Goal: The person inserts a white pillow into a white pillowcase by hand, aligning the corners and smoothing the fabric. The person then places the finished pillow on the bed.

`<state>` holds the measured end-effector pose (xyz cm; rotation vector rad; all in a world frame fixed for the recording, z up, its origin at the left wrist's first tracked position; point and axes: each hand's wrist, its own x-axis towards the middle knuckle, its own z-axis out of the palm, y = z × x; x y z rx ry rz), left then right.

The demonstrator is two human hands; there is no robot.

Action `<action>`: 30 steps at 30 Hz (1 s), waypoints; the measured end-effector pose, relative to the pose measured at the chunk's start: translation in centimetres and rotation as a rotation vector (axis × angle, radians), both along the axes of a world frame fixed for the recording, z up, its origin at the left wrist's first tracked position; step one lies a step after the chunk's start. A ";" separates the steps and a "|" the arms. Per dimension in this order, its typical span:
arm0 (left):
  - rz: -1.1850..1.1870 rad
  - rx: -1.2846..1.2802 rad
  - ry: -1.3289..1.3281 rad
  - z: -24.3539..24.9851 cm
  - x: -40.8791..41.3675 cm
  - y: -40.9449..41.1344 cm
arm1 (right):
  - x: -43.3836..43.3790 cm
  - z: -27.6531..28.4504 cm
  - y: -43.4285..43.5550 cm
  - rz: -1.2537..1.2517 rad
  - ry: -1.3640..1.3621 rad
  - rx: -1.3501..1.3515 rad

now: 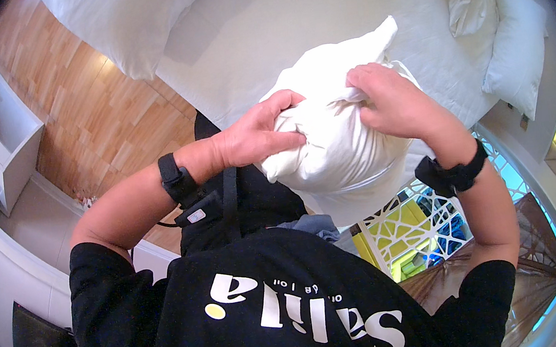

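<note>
A bunched white pillow (343, 150) in a white case is held up in front of my body, near the edge of the bed (300, 14). My left hand (262, 128) pinches the cloth on its left side between thumb and fingers. On the upper right side, my right hand (389, 100) grips a fold of the same cloth, with its fingertips partly hidden in the creases. One corner of the case points up beyond my right hand. Black straps with small devices circle both my forearms.
White bedding (135, 29) hangs over the bed's left edge. More white pillows (518, 50) lie at the right. Wooden flooring (108, 106) and a white open cabinet (13, 133) are at the left. A white lattice panel (420, 229) stands close by at lower right, beside brown sheer fabric (530, 231).
</note>
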<state>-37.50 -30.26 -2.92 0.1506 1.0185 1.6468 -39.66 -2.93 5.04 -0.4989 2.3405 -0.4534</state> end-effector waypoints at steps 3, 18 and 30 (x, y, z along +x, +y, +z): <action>0.031 -0.042 0.125 -0.3 -0.4 1.1 | -0.5 1.9 -2.4 -0.075 -0.120 -0.201; -0.032 -0.284 0.225 -2.6 1.7 1.7 | 0.4 0.3 0.0 -0.034 0.094 0.133; -0.136 0.039 -0.065 -3.7 -0.9 1.2 | 0.0 -0.4 -0.4 0.010 0.033 0.014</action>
